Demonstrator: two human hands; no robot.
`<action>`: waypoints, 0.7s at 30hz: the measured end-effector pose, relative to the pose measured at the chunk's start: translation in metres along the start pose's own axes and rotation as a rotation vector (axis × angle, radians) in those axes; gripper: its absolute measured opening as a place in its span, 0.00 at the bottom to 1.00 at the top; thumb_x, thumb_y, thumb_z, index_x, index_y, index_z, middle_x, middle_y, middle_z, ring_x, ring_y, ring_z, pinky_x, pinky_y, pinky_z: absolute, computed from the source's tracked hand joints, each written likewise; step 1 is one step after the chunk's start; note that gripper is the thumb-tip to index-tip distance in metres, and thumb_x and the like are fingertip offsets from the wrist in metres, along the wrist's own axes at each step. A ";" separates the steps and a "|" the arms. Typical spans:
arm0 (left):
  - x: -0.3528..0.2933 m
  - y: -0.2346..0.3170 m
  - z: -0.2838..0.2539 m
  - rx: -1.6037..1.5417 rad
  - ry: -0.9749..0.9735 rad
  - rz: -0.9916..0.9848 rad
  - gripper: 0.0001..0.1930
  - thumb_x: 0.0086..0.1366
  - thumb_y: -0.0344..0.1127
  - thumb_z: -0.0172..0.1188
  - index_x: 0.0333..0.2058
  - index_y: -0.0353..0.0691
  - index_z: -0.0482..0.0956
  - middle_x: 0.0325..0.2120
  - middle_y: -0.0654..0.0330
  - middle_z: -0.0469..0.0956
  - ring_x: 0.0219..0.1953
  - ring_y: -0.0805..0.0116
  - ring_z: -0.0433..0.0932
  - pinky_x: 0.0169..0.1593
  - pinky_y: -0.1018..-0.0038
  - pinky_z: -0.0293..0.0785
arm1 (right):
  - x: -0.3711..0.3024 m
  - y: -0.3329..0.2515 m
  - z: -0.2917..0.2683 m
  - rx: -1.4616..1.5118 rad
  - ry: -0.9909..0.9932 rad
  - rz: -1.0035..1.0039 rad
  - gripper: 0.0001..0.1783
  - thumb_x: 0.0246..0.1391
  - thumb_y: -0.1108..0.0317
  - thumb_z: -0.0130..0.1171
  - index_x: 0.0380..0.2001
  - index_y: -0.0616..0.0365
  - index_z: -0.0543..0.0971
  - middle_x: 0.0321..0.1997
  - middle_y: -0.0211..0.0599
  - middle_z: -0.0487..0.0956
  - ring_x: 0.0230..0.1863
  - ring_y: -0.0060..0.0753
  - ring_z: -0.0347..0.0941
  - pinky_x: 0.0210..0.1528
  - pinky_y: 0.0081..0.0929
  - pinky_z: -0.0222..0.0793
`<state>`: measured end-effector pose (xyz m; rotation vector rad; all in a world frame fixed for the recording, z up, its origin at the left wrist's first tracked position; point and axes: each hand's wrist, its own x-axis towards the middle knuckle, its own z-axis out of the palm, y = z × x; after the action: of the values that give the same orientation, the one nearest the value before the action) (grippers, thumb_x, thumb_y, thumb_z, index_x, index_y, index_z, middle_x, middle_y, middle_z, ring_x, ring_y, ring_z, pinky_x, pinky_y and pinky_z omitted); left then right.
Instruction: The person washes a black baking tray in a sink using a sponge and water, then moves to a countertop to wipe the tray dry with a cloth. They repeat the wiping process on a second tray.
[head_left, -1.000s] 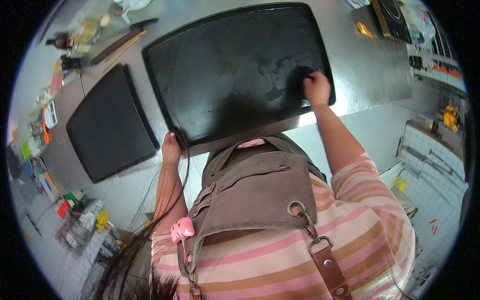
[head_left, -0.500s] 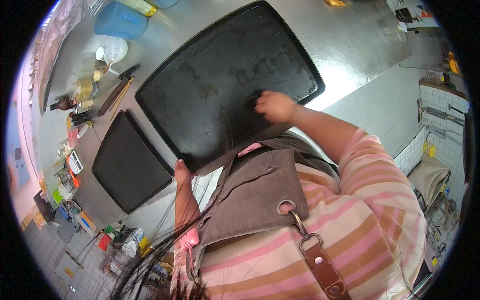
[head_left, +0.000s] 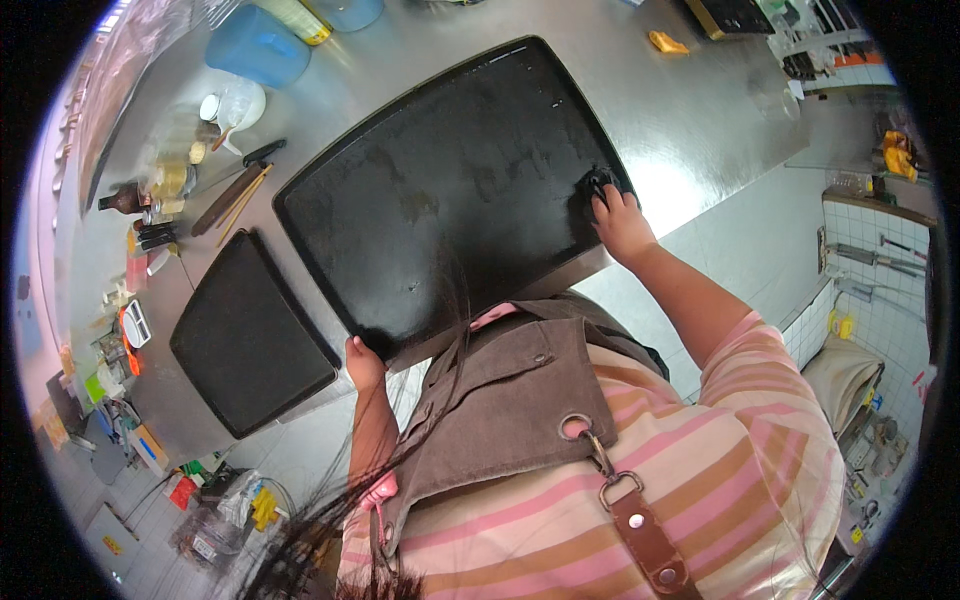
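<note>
A large black baking tray (head_left: 440, 170) lies on the steel table in front of me, its surface shiny with wet-looking patches. My left hand (head_left: 364, 366) grips the tray's near left corner, thumb on top and the other fingers mostly hidden. Near the tray's right edge, my right hand (head_left: 622, 226) is closed on a small black wad (head_left: 599, 184) pressed to the surface; whether it is cloth or a scrubber I cannot tell. To the left lies a smaller black tray (head_left: 255, 335), touched by neither hand.
Beyond the small tray are wooden chopsticks (head_left: 240, 211), a white bottle (head_left: 240, 104) and a blue jug (head_left: 258, 47). A yellow-orange scrap (head_left: 668, 42) lies at the back right of the steel table (head_left: 600, 60). Small tools and jars line the far left side.
My right hand has moved right across the large tray, from its middle to near its right edge. The left hand stays at the near left corner.
</note>
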<state>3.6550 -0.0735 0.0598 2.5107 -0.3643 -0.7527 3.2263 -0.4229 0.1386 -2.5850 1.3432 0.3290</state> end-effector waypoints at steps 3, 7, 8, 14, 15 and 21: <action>-0.006 -0.001 0.010 0.207 0.188 0.197 0.17 0.74 0.45 0.44 0.37 0.35 0.71 0.28 0.38 0.75 0.31 0.33 0.73 0.35 0.51 0.69 | 0.021 0.019 0.008 0.027 -0.006 -0.092 0.29 0.49 0.65 0.64 0.56 0.57 0.72 0.60 0.48 0.67 0.56 0.52 0.67 0.56 0.42 0.70; -0.015 0.011 0.004 0.289 0.196 0.226 0.16 0.74 0.44 0.43 0.36 0.36 0.69 0.27 0.38 0.76 0.31 0.31 0.73 0.34 0.49 0.68 | 0.074 0.024 -0.019 0.125 0.215 -0.178 0.27 0.45 0.72 0.64 0.53 0.57 0.74 0.58 0.50 0.70 0.56 0.54 0.68 0.57 0.42 0.70; -0.011 0.002 0.004 0.301 0.164 0.230 0.16 0.74 0.44 0.42 0.36 0.36 0.69 0.26 0.38 0.76 0.31 0.32 0.73 0.33 0.48 0.67 | 0.096 0.025 -0.028 0.159 0.302 -0.194 0.28 0.45 0.73 0.64 0.53 0.57 0.74 0.58 0.50 0.70 0.56 0.55 0.68 0.57 0.43 0.70; -0.013 0.008 0.002 0.321 0.191 0.246 0.15 0.74 0.45 0.43 0.36 0.39 0.70 0.23 0.39 0.76 0.28 0.33 0.74 0.30 0.46 0.67 | 0.239 0.002 -0.058 0.132 0.535 -0.178 0.26 0.47 0.74 0.63 0.53 0.55 0.74 0.58 0.47 0.71 0.57 0.54 0.67 0.58 0.43 0.69; -0.008 0.007 0.003 0.326 0.202 0.254 0.16 0.74 0.45 0.43 0.36 0.39 0.70 0.23 0.39 0.76 0.28 0.33 0.75 0.30 0.46 0.67 | 0.256 0.001 -0.050 0.068 0.508 -0.129 0.25 0.49 0.72 0.62 0.53 0.56 0.74 0.58 0.46 0.71 0.58 0.53 0.67 0.58 0.43 0.69; -0.016 0.024 -0.006 0.315 0.095 0.059 0.14 0.73 0.40 0.44 0.41 0.37 0.74 0.35 0.40 0.79 0.39 0.37 0.78 0.41 0.53 0.74 | 0.297 -0.026 -0.050 -0.142 0.142 0.124 0.20 0.55 0.62 0.59 0.49 0.60 0.76 0.55 0.48 0.75 0.60 0.49 0.68 0.60 0.42 0.68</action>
<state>3.6423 -0.0852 0.0835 2.8018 -0.5584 -0.5883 3.4187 -0.6527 0.1016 -2.6912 1.5873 0.2741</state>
